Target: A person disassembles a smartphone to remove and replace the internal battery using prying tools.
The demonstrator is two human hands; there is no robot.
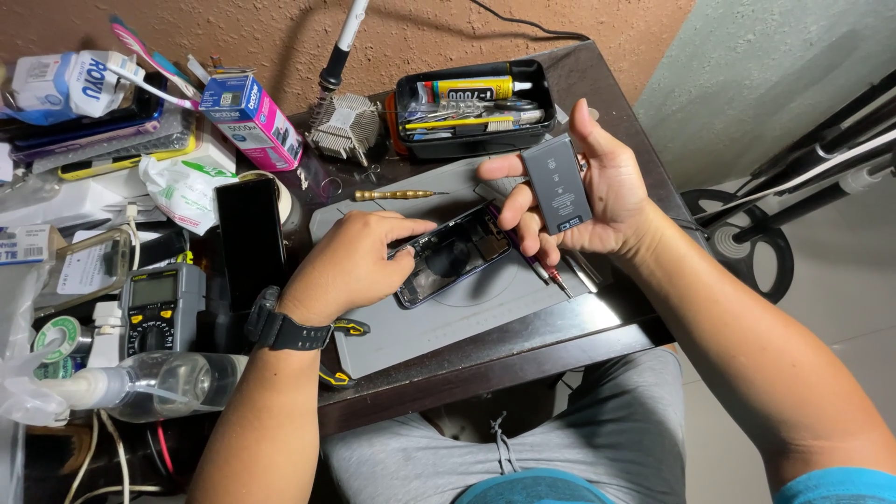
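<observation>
Battery: flat dark grey battery (pixel 557 196), held upright above the mat, right of centre, just over the far end of the opened phone.
Right hand: right hand (pixel 588 191) pinches the battery between thumb and fingers, palm toward the camera; a red-tipped screwdriver (pixel 546 271) is tucked under the same fingers.
Opened phone: opened phone (pixel 453 254) lies back-off on the mat, tilted, insides showing.
Left hand: left hand (pixel 350 266) loosely curled, grasping nothing, fingertips pressing the phone's left edge; black wristwatch (pixel 285 329) on the wrist.
Mat: grey work mat (pixel 448 327) on the dark table (pixel 523 350), near edge toward the person.
Far of mat: brass-coloured tool (pixel 397 195) lying flat; black tray (pixel 471 107) with a glue tube and small tools; finned heatsink (pixel 343 128).
Left of mat: dark phone (pixel 249 233) propped up; multimeter (pixel 161 308); clear spray bottle (pixel 140 381) lying near; pink-and-blue box (pixel 252 117) far left.
</observation>
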